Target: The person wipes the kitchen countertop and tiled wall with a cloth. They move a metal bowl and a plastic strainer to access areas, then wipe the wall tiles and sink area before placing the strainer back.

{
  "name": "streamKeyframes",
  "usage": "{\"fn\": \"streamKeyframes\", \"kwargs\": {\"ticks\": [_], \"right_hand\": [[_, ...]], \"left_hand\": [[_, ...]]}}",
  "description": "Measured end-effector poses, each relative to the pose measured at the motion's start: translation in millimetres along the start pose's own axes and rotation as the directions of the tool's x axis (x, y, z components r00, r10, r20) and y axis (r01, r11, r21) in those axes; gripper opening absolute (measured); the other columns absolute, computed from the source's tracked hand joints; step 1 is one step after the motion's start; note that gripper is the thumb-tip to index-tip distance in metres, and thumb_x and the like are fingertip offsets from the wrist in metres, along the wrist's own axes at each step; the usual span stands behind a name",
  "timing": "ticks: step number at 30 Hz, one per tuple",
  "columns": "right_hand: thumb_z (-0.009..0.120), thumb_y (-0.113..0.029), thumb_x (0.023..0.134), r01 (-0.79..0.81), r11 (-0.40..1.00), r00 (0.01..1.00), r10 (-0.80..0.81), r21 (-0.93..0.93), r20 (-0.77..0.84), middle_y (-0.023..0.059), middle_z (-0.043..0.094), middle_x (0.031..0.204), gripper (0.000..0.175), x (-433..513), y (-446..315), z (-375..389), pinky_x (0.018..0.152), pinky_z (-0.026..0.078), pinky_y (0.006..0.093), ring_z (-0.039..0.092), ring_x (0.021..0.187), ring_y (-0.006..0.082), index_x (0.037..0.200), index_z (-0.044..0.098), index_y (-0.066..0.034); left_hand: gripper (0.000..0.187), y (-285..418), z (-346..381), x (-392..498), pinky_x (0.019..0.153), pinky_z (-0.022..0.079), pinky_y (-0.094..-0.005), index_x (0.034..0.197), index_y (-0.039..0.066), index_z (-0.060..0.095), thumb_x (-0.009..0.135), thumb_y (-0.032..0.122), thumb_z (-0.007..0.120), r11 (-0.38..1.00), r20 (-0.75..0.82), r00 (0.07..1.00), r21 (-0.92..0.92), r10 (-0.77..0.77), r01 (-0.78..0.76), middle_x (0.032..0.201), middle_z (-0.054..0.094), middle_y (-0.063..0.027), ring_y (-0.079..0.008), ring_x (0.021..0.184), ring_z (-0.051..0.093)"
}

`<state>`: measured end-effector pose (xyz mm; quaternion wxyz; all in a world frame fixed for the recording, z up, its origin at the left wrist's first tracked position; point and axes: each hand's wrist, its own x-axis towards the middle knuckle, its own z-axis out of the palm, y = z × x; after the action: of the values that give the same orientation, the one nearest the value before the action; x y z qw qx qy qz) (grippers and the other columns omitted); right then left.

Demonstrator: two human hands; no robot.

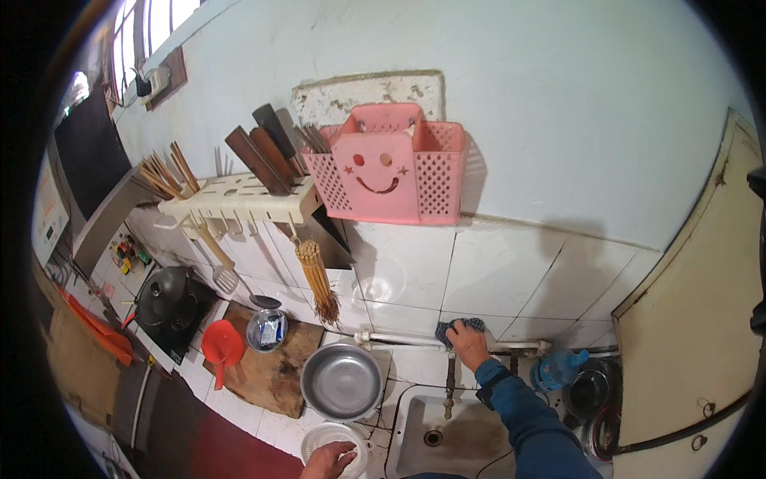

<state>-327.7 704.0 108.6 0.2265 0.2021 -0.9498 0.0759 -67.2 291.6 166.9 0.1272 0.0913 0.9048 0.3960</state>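
Note:
A dark patterned cloth (473,325) is bunched under my right hand (468,346), which presses it to the white wall tiles just above the faucet pipe (450,374). My right forearm, in a blue sleeve, reaches across the sink (413,413), partly hiding it. At the bottom edge, my left hand (330,461) hovers over or rests on a white plastic strainer basket (311,437); contact is unclear. Its thumb stands apart from the bent fingers, and nothing shows between them. Behind the basket sits a round metal basin (342,381).
On a wooden cutting board (287,359) are a red dipper (222,342) and a clear bowl (267,330). A pink caddy (380,173) and a knife rack (239,191) with hanging utensils project from the wall. A blue plastic bottle (553,372) stands right of the sink; a wok (164,299) is far left.

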Motion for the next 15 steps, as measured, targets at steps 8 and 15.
{"fn": "streamKeyframes", "kwargs": {"ticks": [8, 15], "right_hand": [[0.075, -0.019, 0.084, -0.045, 0.995, 0.990, 0.057, 0.093, -0.126, 0.0144, 0.056, 0.102, 0.038, 3.0, -9.3, -40.8, 0.072, 0.054, 0.0492, 0.063, 0.086, 0.0356, 0.118, 0.063, -0.0058], [0.082, -0.032, 0.085, -0.093, 0.994, 0.820, 0.045, -0.055, -0.570, 0.0163, 0.053, 0.103, 0.058, 83.3, 13.5, -210.2, 0.076, 0.046, 0.0476, 0.055, 0.090, 0.0366, 0.133, 0.061, -0.0051]], "left_hand": [[0.037, -1.2, 7.7, -9.9, 0.090, 0.057, -0.0442, 0.119, 0.000, 0.073, 0.100, 0.031, 0.068, 1.000, 0.051, 0.999, -0.020, 0.006, -0.005, 0.118, 0.074, -0.0209, -0.0378, 0.109, 0.071], [0.036, 1.6, 2.4, -13.8, 0.090, 0.057, -0.0437, 0.119, 0.000, 0.074, 0.100, 0.030, 0.068, 0.996, 0.040, 0.996, -0.027, 0.083, -0.082, 0.119, 0.074, -0.0209, -0.0379, 0.111, 0.070]]}}
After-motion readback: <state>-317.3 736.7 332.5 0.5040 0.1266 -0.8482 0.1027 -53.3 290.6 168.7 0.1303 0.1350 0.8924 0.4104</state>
